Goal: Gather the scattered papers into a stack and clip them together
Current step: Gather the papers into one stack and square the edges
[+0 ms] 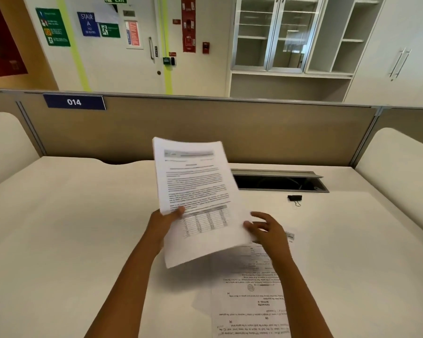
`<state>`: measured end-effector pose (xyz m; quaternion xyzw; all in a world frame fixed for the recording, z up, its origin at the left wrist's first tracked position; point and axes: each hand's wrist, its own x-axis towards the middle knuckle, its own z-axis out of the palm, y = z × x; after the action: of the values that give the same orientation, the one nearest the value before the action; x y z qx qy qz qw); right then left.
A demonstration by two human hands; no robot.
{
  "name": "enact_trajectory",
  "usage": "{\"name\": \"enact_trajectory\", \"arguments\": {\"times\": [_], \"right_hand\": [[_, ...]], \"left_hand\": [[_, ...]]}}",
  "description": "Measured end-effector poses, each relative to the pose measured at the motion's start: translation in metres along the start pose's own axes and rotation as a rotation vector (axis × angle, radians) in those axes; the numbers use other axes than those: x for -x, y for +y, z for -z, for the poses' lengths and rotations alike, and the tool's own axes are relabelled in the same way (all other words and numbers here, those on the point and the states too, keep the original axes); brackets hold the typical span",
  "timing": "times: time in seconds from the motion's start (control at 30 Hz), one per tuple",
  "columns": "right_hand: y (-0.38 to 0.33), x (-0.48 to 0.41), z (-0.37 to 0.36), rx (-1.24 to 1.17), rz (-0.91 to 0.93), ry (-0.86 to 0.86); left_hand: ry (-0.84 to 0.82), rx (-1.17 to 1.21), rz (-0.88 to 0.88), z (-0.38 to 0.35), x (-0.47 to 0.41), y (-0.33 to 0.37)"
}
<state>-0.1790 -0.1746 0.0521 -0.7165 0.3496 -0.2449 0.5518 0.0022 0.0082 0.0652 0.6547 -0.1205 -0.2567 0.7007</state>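
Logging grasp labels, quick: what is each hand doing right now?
Left hand: grips the raised stack of white printed papers, thumb on top.
Right hand: open, fingers spread at the stack's right edge; contact unclear.

The pale desk (83, 240) carried a printed sheet (252, 301) at its near right, its text upside down to the viewer. A black clip (295, 198) lay farther right, well apart from the sheet, just before the open cable slot (279, 182).
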Motion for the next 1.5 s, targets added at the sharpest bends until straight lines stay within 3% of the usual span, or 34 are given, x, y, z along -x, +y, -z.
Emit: {"name": "enact_trajectory", "arguments": {"times": [0.1,0.17,0.23,0.4,0.83,1.17,1.3,1.5], "right_hand": [[0.017,0.006,0.026,0.440,-0.164,0.156],[0.024,0.013,0.038,0.747,-0.313,0.145],[0.025,0.021,0.044,0.845,-0.403,0.098],[0.022,0.021,0.049,0.855,-0.454,0.024],[0.023,0.014,0.053,0.591,-0.479,0.005],[0.044,0.016,0.039,0.518,-0.342,0.422],[0.040,0.015,0.037,0.672,-0.453,0.531],[0.035,0.007,0.041,0.720,-0.524,0.475]], "left_hand": [[0.025,0.016,0.093,0.022,-0.005,-0.012],[0.021,0.045,0.145,0.033,-0.005,-0.022],[0.031,0.083,0.181,0.040,-0.005,-0.031],[0.075,0.089,0.228,0.043,-0.007,-0.046],[0.079,0.060,0.202,0.042,-0.007,-0.049],[0.094,0.053,0.194,0.044,-0.008,-0.050],[0.097,0.051,0.195,0.044,-0.009,-0.051],[0.100,0.043,0.192,0.044,-0.010,-0.054]]}}
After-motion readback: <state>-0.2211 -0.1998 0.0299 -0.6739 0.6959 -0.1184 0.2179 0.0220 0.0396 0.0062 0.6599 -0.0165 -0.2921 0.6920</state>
